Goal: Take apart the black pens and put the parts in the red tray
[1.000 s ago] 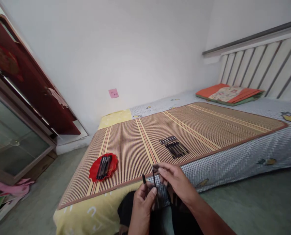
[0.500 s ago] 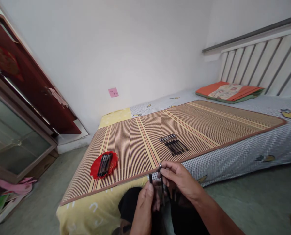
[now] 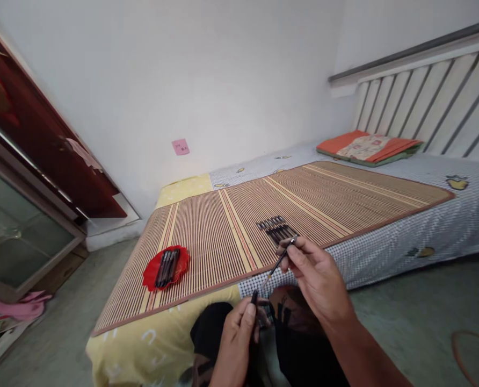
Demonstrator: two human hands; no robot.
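My left hand (image 3: 239, 328) is closed around a short black pen barrel (image 3: 254, 296), whose upper end sticks out above the thumb. Pinched in my right hand (image 3: 314, 269) is a slim pen refill (image 3: 278, 264), dark with a silvery upper end and a thin pale lower end. It slants down toward the barrel, with a gap between the two. Just beyond my right hand, a row of black pens (image 3: 277, 228) with silvery ends lies on the striped mat (image 3: 207, 242), partly hidden by my fingers. More dark pens (image 3: 167, 267) lie in a red scalloped dish (image 3: 151, 269) at left.
The mat covers much of a bed with a checked sheet (image 3: 384, 258) and a yellow cloth (image 3: 122, 355) at the near corner. Folded orange bedding (image 3: 368, 146) lies by the white slatted headboard (image 3: 425, 102). A glass-fronted cabinet (image 3: 17, 231) stands left.
My right hand has risen and moved right, drawing the refill away from the barrel and tilting it. My left hand stays low with the barrel. The view has shifted slightly.
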